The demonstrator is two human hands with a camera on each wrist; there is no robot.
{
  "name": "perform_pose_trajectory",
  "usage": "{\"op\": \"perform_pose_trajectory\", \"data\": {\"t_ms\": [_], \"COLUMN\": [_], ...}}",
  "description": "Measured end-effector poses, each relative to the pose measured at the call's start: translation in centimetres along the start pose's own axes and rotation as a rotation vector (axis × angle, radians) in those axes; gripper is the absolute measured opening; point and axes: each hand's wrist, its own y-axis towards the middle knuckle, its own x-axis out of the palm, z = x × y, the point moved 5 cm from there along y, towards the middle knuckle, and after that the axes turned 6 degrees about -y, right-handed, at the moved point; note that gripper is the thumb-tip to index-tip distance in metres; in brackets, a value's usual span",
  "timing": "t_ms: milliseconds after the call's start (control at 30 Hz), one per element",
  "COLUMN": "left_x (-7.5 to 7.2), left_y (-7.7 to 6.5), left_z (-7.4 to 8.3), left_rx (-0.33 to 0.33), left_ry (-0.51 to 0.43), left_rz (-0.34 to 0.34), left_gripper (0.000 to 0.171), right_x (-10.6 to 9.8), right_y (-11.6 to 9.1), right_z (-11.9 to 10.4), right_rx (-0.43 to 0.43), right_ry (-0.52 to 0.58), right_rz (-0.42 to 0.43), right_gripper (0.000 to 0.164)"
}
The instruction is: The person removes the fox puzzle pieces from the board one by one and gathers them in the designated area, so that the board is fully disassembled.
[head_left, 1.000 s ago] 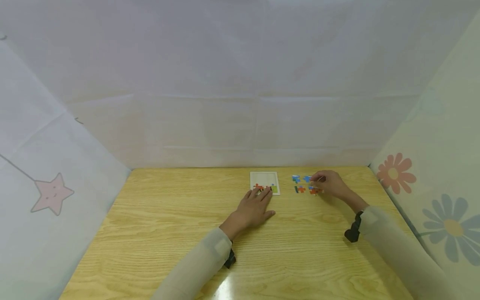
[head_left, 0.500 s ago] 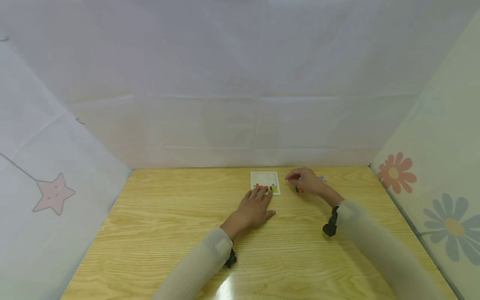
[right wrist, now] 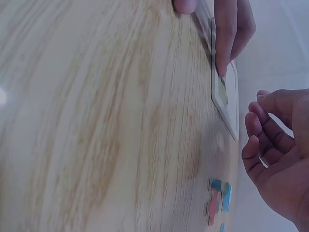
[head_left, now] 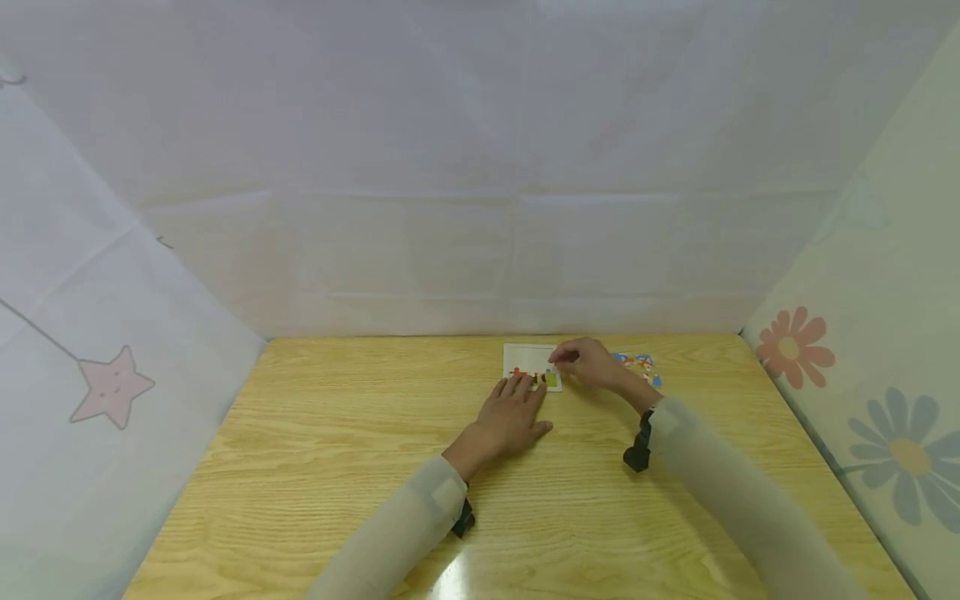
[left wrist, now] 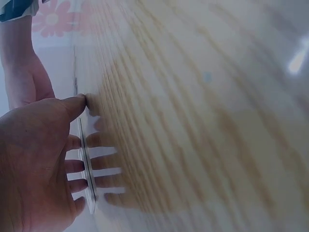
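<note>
A white puzzle frame lies near the back of the table, with joined puzzle pieces along its near side. My left hand lies flat, its fingertips resting on these pieces and covering part of them. At the frame's right side, above the tray, is my right hand, thumb and index finger pinched together around a puzzle piece, which the fingers almost wholly hide. In the right wrist view the other fingers of my right hand are loosely curled.
Several loose puzzle pieces lie right of the frame, partly behind the right hand; some loose pieces also show in the right wrist view. A white cloth wall stands directly behind the wooden table.
My right hand has moved left from the loose pieces to the frame's right side, fingers still pinched. The left hand has stayed on the frame.
</note>
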Motion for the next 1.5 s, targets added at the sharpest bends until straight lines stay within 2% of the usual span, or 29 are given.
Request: {"op": "perform_pose_trajectory", "data": {"t_ms": [533,767,1033,1267,1500], "left_x": [0.4,0.3,0.0,0.4,-0.2], "left_y": [0.2,0.1,0.0,0.3,-0.4], "left_z": [-0.2,-0.1,0.2,0.0,0.5], "left_rx": [-0.002,0.019,0.025,0.031,0.036], "left_ry": [-0.016,-0.001,0.036,0.001,-0.009], "left_rz": [0.009,0.023,0.034,0.046,0.029], "left_gripper": [0.076,0.076,0.076,0.076,0.075], "right_x": [0.8,0.9,1.3,1.4,1.8], "right_y": [1.3,1.7,2.2,2.9,3.5], "right_z": [-0.9,-0.9,-0.4,-0.4,-0.4], "right_rx": [-0.027,0.011,0.012,0.035,0.038], "right_ry": [0.011,0.066,0.056,0.046,0.043], "right_rz": [-0.019,-0.024,-0.027,-0.024,-0.029], "right_gripper": [0.02,0.021,0.021,0.02,0.019]}}
